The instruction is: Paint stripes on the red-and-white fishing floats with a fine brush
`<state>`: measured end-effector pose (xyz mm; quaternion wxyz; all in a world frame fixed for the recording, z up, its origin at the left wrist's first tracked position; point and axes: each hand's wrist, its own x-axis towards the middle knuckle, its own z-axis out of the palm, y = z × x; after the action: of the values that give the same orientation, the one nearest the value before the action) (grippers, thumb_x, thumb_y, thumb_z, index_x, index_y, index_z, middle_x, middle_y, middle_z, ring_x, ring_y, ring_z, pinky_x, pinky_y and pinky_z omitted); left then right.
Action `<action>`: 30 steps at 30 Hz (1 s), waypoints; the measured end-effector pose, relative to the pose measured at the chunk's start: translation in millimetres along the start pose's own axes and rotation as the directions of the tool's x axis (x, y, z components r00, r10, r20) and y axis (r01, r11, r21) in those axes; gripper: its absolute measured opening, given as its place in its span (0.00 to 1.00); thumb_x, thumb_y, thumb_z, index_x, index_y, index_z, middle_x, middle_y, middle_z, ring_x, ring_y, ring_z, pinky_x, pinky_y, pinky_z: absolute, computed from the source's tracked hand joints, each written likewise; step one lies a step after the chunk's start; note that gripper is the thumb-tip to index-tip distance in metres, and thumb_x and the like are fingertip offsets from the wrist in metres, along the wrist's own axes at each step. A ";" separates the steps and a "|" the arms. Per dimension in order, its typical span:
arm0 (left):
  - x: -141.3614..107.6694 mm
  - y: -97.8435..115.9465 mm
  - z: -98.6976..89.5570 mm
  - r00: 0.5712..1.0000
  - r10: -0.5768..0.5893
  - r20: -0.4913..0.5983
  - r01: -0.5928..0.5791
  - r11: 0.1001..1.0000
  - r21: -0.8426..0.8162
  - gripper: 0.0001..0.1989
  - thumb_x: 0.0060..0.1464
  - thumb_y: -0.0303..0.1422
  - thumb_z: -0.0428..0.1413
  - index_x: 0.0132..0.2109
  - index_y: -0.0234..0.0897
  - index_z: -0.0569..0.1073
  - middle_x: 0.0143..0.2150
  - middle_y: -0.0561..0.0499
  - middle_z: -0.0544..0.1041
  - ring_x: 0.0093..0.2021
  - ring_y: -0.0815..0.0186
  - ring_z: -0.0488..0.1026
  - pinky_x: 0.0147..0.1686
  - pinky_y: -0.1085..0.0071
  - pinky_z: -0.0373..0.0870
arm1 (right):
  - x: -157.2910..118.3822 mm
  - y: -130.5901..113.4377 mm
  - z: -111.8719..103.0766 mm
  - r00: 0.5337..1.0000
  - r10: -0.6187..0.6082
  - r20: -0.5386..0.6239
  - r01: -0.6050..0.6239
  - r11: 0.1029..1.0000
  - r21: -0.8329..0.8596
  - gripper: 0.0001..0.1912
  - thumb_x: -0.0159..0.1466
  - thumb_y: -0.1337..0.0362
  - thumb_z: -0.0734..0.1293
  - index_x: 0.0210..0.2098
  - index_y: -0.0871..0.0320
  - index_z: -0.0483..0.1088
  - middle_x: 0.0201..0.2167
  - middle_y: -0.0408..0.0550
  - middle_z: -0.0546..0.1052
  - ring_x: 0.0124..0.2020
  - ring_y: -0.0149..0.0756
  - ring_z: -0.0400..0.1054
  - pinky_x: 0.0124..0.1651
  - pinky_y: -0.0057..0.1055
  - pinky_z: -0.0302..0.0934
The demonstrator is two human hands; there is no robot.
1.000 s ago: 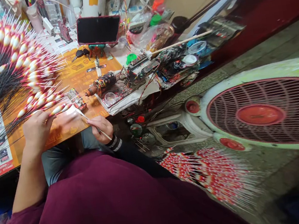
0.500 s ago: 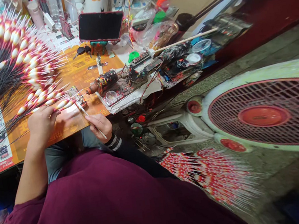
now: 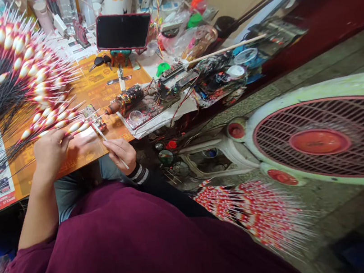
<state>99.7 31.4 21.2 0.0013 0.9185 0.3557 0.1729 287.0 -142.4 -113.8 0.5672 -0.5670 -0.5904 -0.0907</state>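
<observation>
My left hand rests at the table's front edge, its fingers pinching the black stem of a red-and-white fishing float. My right hand holds a thin pale brush like a pen. The brush tip points up toward the float, close to it, though contact is hard to tell. A small paint-stained tray lies just beyond the float. Behind my left hand, a large fan of similar floats with black stems spreads across the printed orange table mat.
A paint-spattered motorised rig and cluttered jars sit beyond my hands, below a phone on a stand. A set of keys lies on the mat. A floor fan stands to the right, and more striped floats lie low down near it.
The view has shifted slightly. The float and brush tip have risen a little toward the tray, and my hands stay in nearly the same grip.
</observation>
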 end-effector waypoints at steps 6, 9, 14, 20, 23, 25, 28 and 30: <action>-0.2 0.2 0.2 1.000 -0.010 -0.003 0.010 1.000 -0.010 0.11 0.65 0.40 0.58 0.37 0.41 0.81 0.39 0.44 0.83 0.39 0.54 0.77 0.33 0.64 0.64 | 3.7 -3.5 -2.1 0.997 -0.057 -0.047 0.057 0.998 0.001 0.23 0.76 0.62 0.62 0.68 0.51 0.73 0.53 0.53 0.85 0.53 0.41 0.82 0.58 0.41 0.78; -0.1 -0.1 -0.2 1.000 -0.020 0.014 0.020 1.000 -0.011 0.11 0.65 0.40 0.59 0.38 0.41 0.81 0.39 0.44 0.83 0.39 0.54 0.77 0.34 0.64 0.64 | 1.4 -2.5 -2.0 1.000 -0.007 0.007 0.007 0.999 -0.047 0.21 0.77 0.60 0.60 0.64 0.52 0.77 0.53 0.53 0.85 0.53 0.42 0.82 0.58 0.42 0.79; 1.4 2.4 -3.8 0.997 -0.031 0.065 0.031 1.000 0.001 0.11 0.67 0.40 0.59 0.39 0.39 0.81 0.40 0.43 0.83 0.41 0.54 0.78 0.35 0.64 0.64 | -0.7 -1.5 -1.6 0.999 0.036 0.038 -0.035 0.999 -0.027 0.22 0.77 0.59 0.60 0.63 0.53 0.78 0.54 0.54 0.85 0.55 0.42 0.82 0.61 0.43 0.78; 3.0 5.7 -7.8 0.993 -0.056 0.102 0.054 0.998 0.016 0.12 0.68 0.40 0.59 0.40 0.39 0.82 0.42 0.43 0.84 0.42 0.54 0.79 0.35 0.65 0.63 | -1.9 0.7 -0.1 0.999 0.036 0.028 -0.035 0.999 -0.014 0.21 0.77 0.58 0.60 0.63 0.52 0.77 0.53 0.53 0.86 0.54 0.42 0.82 0.61 0.43 0.78; 2.8 5.0 -7.7 0.995 -0.035 0.090 0.033 0.999 0.024 0.13 0.68 0.41 0.58 0.40 0.38 0.82 0.41 0.43 0.84 0.41 0.55 0.78 0.34 0.65 0.62 | -2.5 2.1 0.6 1.000 0.011 0.017 -0.010 1.000 -0.018 0.21 0.77 0.58 0.60 0.63 0.51 0.77 0.52 0.53 0.86 0.52 0.42 0.82 0.58 0.43 0.79; 2.4 4.4 -7.2 0.997 -0.016 0.078 0.013 0.999 0.033 0.14 0.68 0.41 0.57 0.40 0.39 0.82 0.40 0.43 0.84 0.40 0.55 0.78 0.33 0.65 0.62 | -2.1 2.2 0.6 1.000 -0.020 0.001 0.020 1.000 -0.018 0.21 0.77 0.59 0.60 0.64 0.52 0.76 0.52 0.53 0.86 0.52 0.42 0.82 0.57 0.43 0.79; 2.0 4.0 -6.6 0.998 -0.004 0.064 0.001 0.999 0.045 0.14 0.68 0.41 0.57 0.39 0.39 0.82 0.39 0.44 0.83 0.39 0.56 0.78 0.32 0.65 0.60 | -1.0 1.1 0.5 0.999 -0.043 -0.015 0.043 0.999 -0.017 0.22 0.77 0.59 0.60 0.66 0.52 0.75 0.53 0.53 0.85 0.52 0.42 0.82 0.58 0.43 0.79; 2.0 4.2 -6.5 0.998 -0.002 0.060 -0.001 0.999 0.049 0.14 0.68 0.41 0.57 0.39 0.39 0.82 0.39 0.44 0.83 0.39 0.56 0.78 0.32 0.65 0.59 | -0.2 0.2 0.3 0.999 -0.040 -0.010 0.040 0.999 -0.018 0.22 0.77 0.59 0.60 0.66 0.52 0.75 0.54 0.53 0.85 0.53 0.42 0.82 0.58 0.43 0.79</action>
<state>101.8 28.7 28.5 -0.0104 0.9229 0.3601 0.1362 286.9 -142.1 -114.1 0.5633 -0.5596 -0.5978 -0.1103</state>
